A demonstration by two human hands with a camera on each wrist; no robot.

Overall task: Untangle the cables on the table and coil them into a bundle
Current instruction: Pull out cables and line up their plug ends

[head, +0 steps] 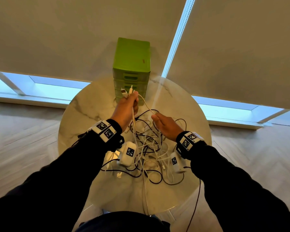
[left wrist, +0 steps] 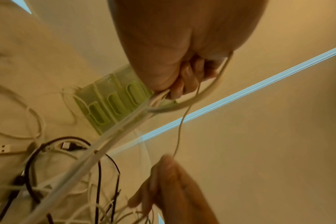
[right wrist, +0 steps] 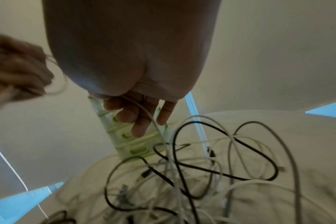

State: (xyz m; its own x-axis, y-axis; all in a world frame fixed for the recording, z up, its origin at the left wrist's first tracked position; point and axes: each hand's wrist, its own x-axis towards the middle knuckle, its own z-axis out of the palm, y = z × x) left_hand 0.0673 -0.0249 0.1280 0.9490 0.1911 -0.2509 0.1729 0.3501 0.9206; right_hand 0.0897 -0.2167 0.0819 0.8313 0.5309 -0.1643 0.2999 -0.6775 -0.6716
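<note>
The left hand (head: 126,106) is gripping a few white cable ends above the messy cables (head: 149,148) on the table (head: 84,114), while the right hand (head: 166,124), fingers straight, is touching one strand, likely needing a gentle pull free next.

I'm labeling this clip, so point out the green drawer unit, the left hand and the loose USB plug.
green drawer unit (head: 132,52): head view, top face.
left hand (head: 125,108): head view, back of hand.
USB plug (left wrist: 2,148): left wrist view, metal end.
</note>
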